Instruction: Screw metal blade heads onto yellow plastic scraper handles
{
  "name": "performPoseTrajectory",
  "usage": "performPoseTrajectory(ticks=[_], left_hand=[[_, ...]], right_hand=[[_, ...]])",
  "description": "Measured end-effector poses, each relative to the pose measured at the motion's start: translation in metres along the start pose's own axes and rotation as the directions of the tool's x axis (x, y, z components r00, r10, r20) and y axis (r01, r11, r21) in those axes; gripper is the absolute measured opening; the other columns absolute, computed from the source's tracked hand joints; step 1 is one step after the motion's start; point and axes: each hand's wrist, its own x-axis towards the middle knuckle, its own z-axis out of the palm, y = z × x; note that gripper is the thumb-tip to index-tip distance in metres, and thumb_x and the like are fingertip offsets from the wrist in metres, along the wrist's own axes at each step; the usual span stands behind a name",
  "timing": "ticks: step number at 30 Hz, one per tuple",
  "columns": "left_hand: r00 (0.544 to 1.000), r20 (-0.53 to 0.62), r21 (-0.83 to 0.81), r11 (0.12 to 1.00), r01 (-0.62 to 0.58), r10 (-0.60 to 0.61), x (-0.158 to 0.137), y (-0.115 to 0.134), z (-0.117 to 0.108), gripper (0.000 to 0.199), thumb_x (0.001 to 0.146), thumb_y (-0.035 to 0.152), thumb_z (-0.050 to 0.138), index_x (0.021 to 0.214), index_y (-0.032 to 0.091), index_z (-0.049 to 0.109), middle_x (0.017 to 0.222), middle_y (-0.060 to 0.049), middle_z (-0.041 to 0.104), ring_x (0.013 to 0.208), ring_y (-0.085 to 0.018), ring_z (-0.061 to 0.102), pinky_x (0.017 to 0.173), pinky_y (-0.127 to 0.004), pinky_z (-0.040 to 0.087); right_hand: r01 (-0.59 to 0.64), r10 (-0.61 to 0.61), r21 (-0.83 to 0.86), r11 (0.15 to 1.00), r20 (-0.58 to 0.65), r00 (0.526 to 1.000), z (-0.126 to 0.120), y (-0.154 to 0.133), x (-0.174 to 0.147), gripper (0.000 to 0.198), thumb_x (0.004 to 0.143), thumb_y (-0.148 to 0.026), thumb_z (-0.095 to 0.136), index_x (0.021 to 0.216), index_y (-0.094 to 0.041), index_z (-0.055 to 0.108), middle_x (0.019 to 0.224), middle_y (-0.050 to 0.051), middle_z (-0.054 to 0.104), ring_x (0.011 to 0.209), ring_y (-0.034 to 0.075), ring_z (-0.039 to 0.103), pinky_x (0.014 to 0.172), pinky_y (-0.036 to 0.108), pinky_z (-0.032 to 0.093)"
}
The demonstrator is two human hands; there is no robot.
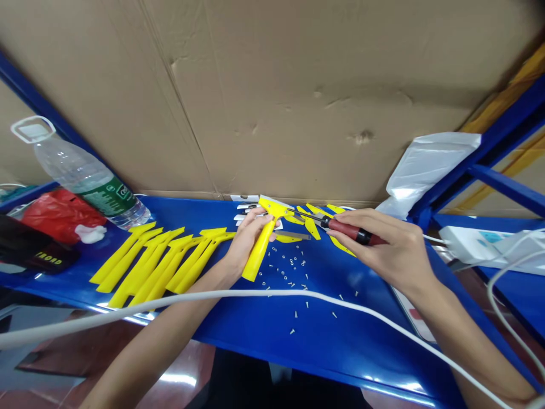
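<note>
My left hand (247,238) is closed round a yellow scraper (260,250), whose handle points down toward me and whose wide head is at the top. In my right hand (385,236) is a screwdriver (344,228) with a red and black handle. Its shaft reaches left to the scraper's head; whether the tip sits in a screw is too small to tell. Just behind and right of the scraper lie loose yellow plates (313,228). Small screws and nuts (292,262) are scattered over the blue table below both hands.
Several yellow scrapers (140,267) lie in a row at the left. Beyond them are a water bottle (93,182) and a red plastic bag (59,213). A white cable (204,295) crosses in front of my forearms. Cardboard (272,102) backs the blue table (255,324); a power strip (489,247) is at right.
</note>
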Motion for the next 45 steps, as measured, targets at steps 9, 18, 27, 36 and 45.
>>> performPoseTrajectory(ticks=[9, 18, 27, 36, 45], left_hand=[[1.000, -0.005, 0.037, 0.999, -0.005, 0.005, -0.007, 0.005, 0.004, 0.042, 0.087, 0.029, 0.088, 0.120, 0.020, 0.064, 0.092, -0.006, 0.078, 0.061, -0.012, 0.065, 0.061, -0.025, 0.050], [1.000, -0.026, 0.000, 1.000, -0.008, 0.008, -0.001, -0.005, -0.001, 0.044, 0.084, 0.027, 0.090, 0.121, 0.020, 0.067, 0.096, -0.008, 0.080, 0.075, -0.016, 0.073, 0.062, -0.024, 0.051], [0.999, 0.005, 0.120, 0.992, -0.041, 0.041, -0.008, 0.000, 0.004, 0.041, 0.085, 0.031, 0.090, 0.116, 0.021, 0.064, 0.092, -0.005, 0.081, 0.056, -0.012, 0.067, 0.055, -0.025, 0.048], [0.995, 0.036, 0.030, 0.995, -0.096, 0.094, -0.004, 0.000, 0.002, 0.040, 0.084, 0.028, 0.089, 0.111, 0.021, 0.060, 0.087, -0.006, 0.079, 0.059, -0.013, 0.066, 0.057, -0.025, 0.048], [0.997, 0.077, -0.197, 0.980, -0.005, 0.020, -0.004, 0.000, 0.001, 0.044, 0.084, 0.021, 0.090, 0.118, 0.020, 0.061, 0.105, -0.008, 0.077, 0.083, -0.013, 0.072, 0.057, -0.019, 0.046]], right_hand=[[-0.010, 0.010, -0.001, 1.000, 0.001, 1.000, 0.000, -0.003, 0.001, 0.017, 0.095, -0.020, 0.088, 0.111, -0.024, 0.086, 0.107, 0.009, 0.088, 0.099, 0.031, 0.086, 0.092, 0.049, 0.073], [-0.013, 0.013, -0.006, 1.000, 0.031, 0.999, -0.001, -0.001, 0.000, 0.016, 0.097, -0.025, 0.085, 0.112, -0.028, 0.087, 0.110, 0.007, 0.088, 0.100, 0.032, 0.086, 0.095, 0.053, 0.074], [-0.083, 0.084, -0.010, 0.996, 0.072, 0.994, -0.006, 0.000, 0.002, 0.017, 0.097, -0.034, 0.087, 0.110, -0.025, 0.085, 0.106, 0.008, 0.087, 0.094, 0.030, 0.085, 0.085, 0.048, 0.073], [-0.256, 0.243, 0.011, 0.967, 0.274, 0.930, -0.036, -0.016, 0.047, 0.023, 0.093, -0.044, 0.079, 0.106, -0.027, 0.085, 0.106, 0.006, 0.085, 0.087, 0.025, 0.081, 0.068, 0.036, 0.064], [-0.037, 0.048, -0.227, 0.973, 0.041, 0.998, -0.030, -0.034, 0.084, 0.033, 0.099, -0.053, 0.077, 0.121, -0.029, 0.069, 0.094, 0.007, 0.076, 0.079, 0.026, 0.073, 0.071, 0.041, 0.058]])
